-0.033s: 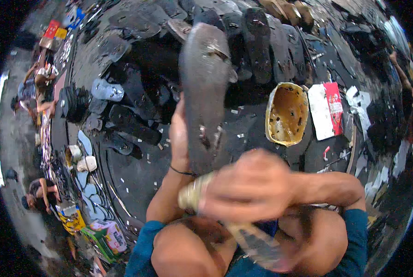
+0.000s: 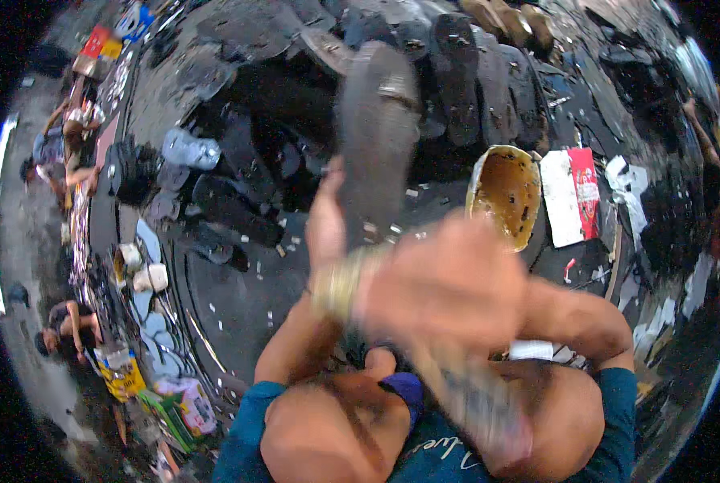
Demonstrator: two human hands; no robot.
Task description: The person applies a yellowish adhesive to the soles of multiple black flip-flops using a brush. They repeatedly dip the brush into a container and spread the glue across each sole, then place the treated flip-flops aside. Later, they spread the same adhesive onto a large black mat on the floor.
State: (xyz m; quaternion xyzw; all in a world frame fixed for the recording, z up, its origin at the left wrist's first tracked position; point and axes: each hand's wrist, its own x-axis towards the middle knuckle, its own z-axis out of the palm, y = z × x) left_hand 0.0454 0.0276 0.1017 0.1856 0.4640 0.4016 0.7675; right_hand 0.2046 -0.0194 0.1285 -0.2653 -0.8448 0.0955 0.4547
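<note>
A long dark sandal sole (image 2: 378,133), blurred, stands out in front of me with its underside or top turned my way; I cannot tell which. My left hand (image 2: 326,217) grips it along its left edge, fingers mostly hidden behind it. My right hand (image 2: 448,290), smeared by motion, is closed round a tool in front of the sole's near end. A pale yellow rounded end (image 2: 336,290) sticks out of this fist to the left, overlapping my left wrist. From the fist's underside, a long greyish patterned part (image 2: 481,402) slants down over my right knee.
Many dark sandal soles (image 2: 457,88) lie in rows and heaps at the far side and left. To the right stand a yellowish tub (image 2: 481,193) with brown contents and a red-and-white carton piece (image 2: 571,197). Small scraps litter the dark mat. People (image 2: 70,330) sit at far left.
The sole and my left hand have shifted slightly right. My right hand has moved a little up and right with the tool. The whole view has also shifted slightly.
</note>
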